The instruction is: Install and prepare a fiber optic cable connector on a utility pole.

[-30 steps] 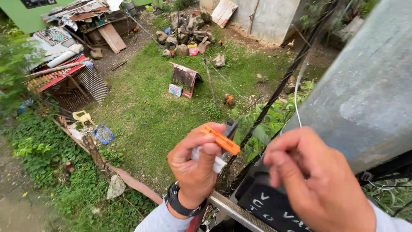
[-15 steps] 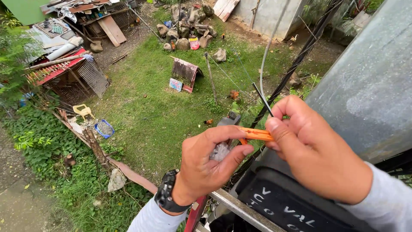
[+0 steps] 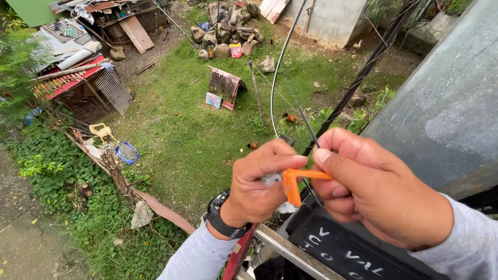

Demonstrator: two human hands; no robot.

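Both hands pinch an orange tool (image 3: 293,182) above the black box (image 3: 347,246): left hand (image 3: 259,181) gripping its body, right hand (image 3: 371,184) its arm.

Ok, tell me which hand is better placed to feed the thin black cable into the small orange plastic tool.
Right. The right hand already pinches the thin black cable at its end, just above the small orange plastic tool. The left hand is wrapped around the tool, so it is probably best kept steadying it.
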